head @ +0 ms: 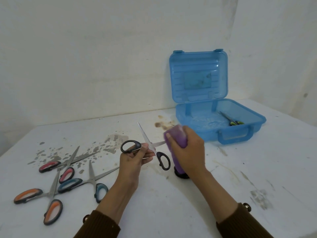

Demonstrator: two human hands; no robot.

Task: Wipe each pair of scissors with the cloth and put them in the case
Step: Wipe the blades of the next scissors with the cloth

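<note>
My left hand (135,158) holds black-handled scissors (163,160) spread open above the table, gripping near the pivot and one handle. My right hand (187,148) is closed on a purple cloth (176,137), which wraps the tip of one blade. The blue translucent case (240,134) stands open at the back right, lid upright, with green-handled scissors (231,120) lying inside. On the table at the left lie pink-handled scissors (58,166), teal-handled scissors (85,183) and orange-handled scissors (42,200).
The white table (171,203) is stained, with brown spots near the case and grey flecks at the left. A small black round object (181,175) sits under my right wrist. A white wall rises behind the table.
</note>
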